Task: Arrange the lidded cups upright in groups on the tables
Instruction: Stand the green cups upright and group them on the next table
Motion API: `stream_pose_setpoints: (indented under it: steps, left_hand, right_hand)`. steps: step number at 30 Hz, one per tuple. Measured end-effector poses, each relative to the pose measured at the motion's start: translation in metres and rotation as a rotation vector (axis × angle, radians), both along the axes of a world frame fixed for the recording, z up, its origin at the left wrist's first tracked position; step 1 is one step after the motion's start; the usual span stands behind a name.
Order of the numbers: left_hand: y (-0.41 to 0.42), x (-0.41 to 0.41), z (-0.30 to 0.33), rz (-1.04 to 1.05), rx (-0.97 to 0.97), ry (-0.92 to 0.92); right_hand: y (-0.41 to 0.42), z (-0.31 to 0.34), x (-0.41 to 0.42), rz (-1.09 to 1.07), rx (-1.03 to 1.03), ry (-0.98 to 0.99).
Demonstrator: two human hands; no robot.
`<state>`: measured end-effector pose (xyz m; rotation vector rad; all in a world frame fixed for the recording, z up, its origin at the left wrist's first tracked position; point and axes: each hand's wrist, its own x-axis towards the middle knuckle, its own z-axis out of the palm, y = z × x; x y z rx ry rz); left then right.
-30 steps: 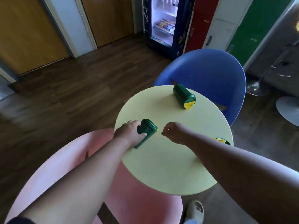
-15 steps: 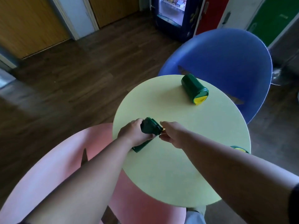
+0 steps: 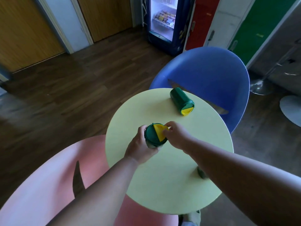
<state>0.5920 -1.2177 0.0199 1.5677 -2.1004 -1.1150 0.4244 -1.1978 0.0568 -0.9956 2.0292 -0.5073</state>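
A green lidded cup [image 3: 152, 136] with a green-and-yellow lid stands upright near the left side of the round pale-yellow table [image 3: 171, 185]. My left hand [image 3: 140, 145] grips its body from the left. My right hand [image 3: 175, 136] pinches the yellow flap of its lid from the right. A second green cup [image 3: 180, 100] lies on its side at the table's far edge, yellow lid facing me. A third cup [image 3: 201, 172] shows only as a dark green sliver behind my right forearm.
A blue chair [image 3: 211, 74] stands against the table's far side and a pink chair [image 3: 40, 193] is at the near left. A lit drinks fridge [image 3: 164, 22] is at the back. Chrome stool bases [image 3: 260, 86] sit at the right on the wooden floor.
The cup in my left hand went from lying tilted on the table to standing upright. My right hand moved in from beside it and took hold of the yellow lid flap.
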Motion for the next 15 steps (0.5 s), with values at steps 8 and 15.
stream_pose_setpoints:
  steps: [8,15]
  left_hand:
    - [0.013,0.002,-0.006,-0.078,-0.041,-0.049]
    - [0.004,0.004,0.001,-0.137,-0.019,-0.078]
  right_hand:
    - [0.018,-0.004,-0.001,0.064,-0.032,0.024]
    - [0.025,0.017,-0.014,0.167,-0.028,0.103]
